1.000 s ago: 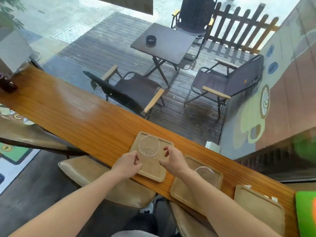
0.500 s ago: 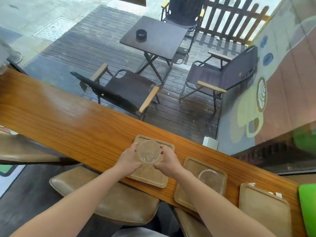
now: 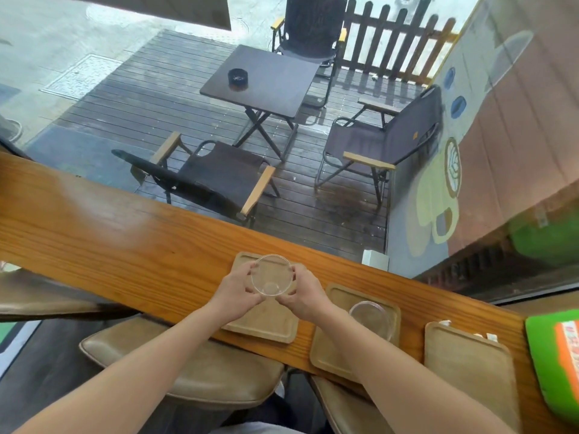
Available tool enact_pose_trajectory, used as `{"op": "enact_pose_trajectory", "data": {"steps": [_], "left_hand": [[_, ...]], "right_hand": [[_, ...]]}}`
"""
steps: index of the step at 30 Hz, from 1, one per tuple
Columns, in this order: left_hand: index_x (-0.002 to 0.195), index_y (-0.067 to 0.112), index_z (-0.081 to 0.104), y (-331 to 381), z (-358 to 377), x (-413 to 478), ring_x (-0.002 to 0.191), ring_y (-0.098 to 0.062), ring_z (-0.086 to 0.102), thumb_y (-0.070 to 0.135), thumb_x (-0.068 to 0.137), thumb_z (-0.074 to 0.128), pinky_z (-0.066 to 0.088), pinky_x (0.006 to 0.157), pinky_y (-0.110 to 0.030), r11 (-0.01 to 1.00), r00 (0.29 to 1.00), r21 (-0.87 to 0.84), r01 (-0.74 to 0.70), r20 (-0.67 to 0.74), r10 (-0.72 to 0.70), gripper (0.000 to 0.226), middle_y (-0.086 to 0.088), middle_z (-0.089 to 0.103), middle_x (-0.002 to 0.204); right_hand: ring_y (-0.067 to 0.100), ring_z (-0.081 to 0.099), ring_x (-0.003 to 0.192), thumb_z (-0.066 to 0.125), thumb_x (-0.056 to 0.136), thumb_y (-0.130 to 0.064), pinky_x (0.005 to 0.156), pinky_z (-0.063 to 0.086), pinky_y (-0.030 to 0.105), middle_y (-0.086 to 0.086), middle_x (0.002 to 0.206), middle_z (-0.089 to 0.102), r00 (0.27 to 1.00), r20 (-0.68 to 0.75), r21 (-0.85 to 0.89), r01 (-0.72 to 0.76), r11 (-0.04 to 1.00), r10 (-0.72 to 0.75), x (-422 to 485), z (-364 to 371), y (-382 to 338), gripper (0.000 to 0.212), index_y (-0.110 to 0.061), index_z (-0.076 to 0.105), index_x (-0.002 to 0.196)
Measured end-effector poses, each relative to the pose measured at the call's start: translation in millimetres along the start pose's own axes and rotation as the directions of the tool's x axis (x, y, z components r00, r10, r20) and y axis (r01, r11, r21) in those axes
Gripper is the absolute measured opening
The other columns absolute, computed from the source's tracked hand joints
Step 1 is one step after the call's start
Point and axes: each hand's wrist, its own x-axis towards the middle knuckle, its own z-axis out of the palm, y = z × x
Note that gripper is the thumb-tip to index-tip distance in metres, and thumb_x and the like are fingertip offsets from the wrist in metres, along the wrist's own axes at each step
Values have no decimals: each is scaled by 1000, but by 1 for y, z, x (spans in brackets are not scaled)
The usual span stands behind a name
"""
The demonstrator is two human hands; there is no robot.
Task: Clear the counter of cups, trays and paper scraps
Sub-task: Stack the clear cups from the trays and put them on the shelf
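A single head-worn wide-angle view looks forward and steeply down, close over the wooden worktop (image 3: 131,242), which runs from 9 o'clock to 4 o'clock; the patio beyond the window fills 12 o'clock.

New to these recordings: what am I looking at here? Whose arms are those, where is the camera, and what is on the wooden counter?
There is no machine here. A person wears one wide-angle camera on the head, looking forward and down, so the two bare arms are their own. The left hand and right hand together grip a clear plastic cup from both sides, above the leftmost wooden tray. On the long wooden counter lie three such trays: the middle tray carries a second clear cup, and the right tray has small paper scraps at its far edge. Beyond the window are patio chairs and a table.
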Motion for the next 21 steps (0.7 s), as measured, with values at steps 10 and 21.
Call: {"op": "enact_pose_trajectory", "data": {"steps": [10, 21], "left_hand": [[136, 22, 46, 90, 15, -9, 97, -7, 62, 28, 77, 83, 52, 71, -13, 977, 976, 9, -212, -54, 212, 69, 7, 56, 126], [133, 21, 49, 173, 53, -21, 94, -10, 64, 25, 79, 82, 50, 74, -20, 922, 917, 11, -386, -108, 385, 63, 3, 59, 121]], "right_hand": [[14, 60, 105, 82, 77, -24, 82, 53, 25, -5, 114, 59, 983, -159, 43, 104, 994, -96, -45, -84, -1, 51, -26, 50, 117], [11, 65, 93, 82, 78, -32, 76, 57, 26, -3, 119, 60, 942, -300, 114, 194, 974, -152, -98, -163, 23, 56, -24, 53, 125]]}}
